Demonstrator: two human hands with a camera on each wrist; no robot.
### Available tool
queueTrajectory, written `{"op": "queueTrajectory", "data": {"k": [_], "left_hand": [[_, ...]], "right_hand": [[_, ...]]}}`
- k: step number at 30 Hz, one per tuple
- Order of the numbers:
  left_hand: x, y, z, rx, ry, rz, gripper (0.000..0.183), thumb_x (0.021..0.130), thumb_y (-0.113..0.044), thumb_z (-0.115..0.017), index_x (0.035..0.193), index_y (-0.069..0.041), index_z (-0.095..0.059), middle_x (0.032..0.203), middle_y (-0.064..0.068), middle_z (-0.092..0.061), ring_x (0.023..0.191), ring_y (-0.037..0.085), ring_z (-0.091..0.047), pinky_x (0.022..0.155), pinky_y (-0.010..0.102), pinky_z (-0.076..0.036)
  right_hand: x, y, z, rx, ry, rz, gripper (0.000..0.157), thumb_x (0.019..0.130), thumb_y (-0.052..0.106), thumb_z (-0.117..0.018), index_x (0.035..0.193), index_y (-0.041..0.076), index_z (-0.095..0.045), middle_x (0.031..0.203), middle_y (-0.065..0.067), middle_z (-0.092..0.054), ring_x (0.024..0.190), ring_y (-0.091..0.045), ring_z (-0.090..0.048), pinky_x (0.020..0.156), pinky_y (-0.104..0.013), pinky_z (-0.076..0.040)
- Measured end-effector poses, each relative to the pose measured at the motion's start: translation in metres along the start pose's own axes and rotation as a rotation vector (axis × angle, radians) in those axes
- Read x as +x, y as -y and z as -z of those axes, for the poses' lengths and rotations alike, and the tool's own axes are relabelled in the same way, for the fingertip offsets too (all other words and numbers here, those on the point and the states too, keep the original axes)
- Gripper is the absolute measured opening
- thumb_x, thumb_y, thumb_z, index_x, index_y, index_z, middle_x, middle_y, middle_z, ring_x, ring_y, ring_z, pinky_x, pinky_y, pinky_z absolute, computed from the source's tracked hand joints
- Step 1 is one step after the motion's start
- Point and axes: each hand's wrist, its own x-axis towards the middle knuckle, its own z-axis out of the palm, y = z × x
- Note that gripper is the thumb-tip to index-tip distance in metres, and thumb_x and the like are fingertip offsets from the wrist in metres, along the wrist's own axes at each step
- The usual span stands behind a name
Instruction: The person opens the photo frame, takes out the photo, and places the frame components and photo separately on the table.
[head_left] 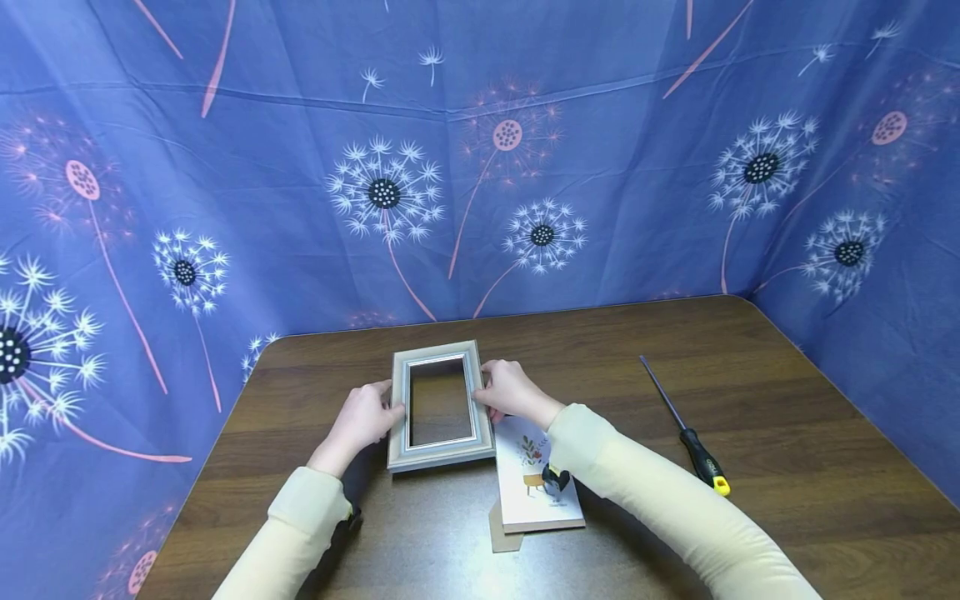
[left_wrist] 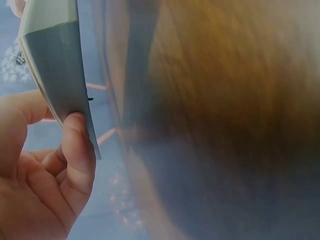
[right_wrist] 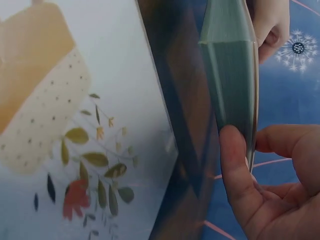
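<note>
An empty picture frame (head_left: 442,454), pale with a blue-grey inner band, is held between both hands above the wooden table. My left hand (head_left: 362,417) pinches its left side, thumb on the front face. On the opposite side my right hand (head_left: 513,390) grips the edge between thumb and fingers. Both wrist views show the frame's greenish-grey outer edge (left_wrist: 57,65) between the fingertips. Below the right hand lies a white picture panel (head_left: 517,492) printed with flowers and a chair, partly covered by the right wrist. In the right wrist view its floral print (right_wrist: 95,160) fills the left.
A brown cardboard piece (head_left: 504,540) sticks out from under the panel. To the right lies a screwdriver (head_left: 701,458) with a black and yellow handle. The wooden table (head_left: 585,342) ends at a blue dandelion-print cloth (head_left: 622,208) behind and at both sides.
</note>
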Motion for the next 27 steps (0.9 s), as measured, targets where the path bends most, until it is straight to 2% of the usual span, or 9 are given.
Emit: {"op": "queueTrajectory", "data": {"k": [4, 9, 15, 27], "left_hand": [[0.003, 0.007, 0.002, -0.002, 0.007, 0.002, 0.058, 0.085, -0.018, -0.062, 0.134, 0.009, -0.045, 0.043, 0.0, -0.053, 0.034, 0.012, -0.05, 0.037, 0.028, -0.044], [0.008, 0.014, 0.003, -0.016, 0.014, 0.012, 0.058, 0.085, -0.018, -0.062, 0.134, 0.007, -0.046, 0.046, 0.002, -0.055, 0.035, 0.013, -0.051, 0.038, 0.028, -0.047], [0.013, 0.022, 0.004, -0.021, 0.003, 0.008, 0.057, 0.084, -0.018, -0.062, 0.133, 0.007, -0.048, 0.044, 0.0, -0.053, 0.034, 0.012, -0.05, 0.04, 0.028, -0.047], [0.017, 0.028, 0.004, -0.017, 0.011, 0.003, 0.056, 0.084, -0.018, -0.063, 0.132, 0.007, -0.049, 0.046, 0.0, -0.053, 0.034, 0.011, -0.05, 0.039, 0.028, -0.048]], "right_hand": [[0.006, 0.0, -0.006, 0.016, 0.015, -0.006, 0.052, 0.086, 0.009, -0.063, 0.129, -0.015, -0.044, 0.049, -0.003, -0.061, 0.038, -0.013, -0.059, 0.043, -0.023, -0.054], [0.011, 0.0, -0.011, 0.058, 0.019, -0.011, 0.05, 0.086, 0.008, -0.062, 0.128, -0.015, -0.045, 0.049, -0.006, -0.062, 0.041, -0.019, -0.062, 0.042, -0.025, -0.055], [0.017, 0.0, -0.017, 0.078, 0.018, -0.034, 0.051, 0.086, 0.008, -0.064, 0.127, -0.015, -0.045, 0.048, -0.007, -0.061, 0.04, -0.02, -0.062, 0.042, -0.027, -0.055], [0.021, -0.002, -0.024, 0.12, 0.021, -0.062, 0.051, 0.085, 0.007, -0.065, 0.126, -0.016, -0.045, 0.054, -0.017, -0.064, 0.044, -0.025, -0.064, 0.043, -0.03, -0.056]]}}
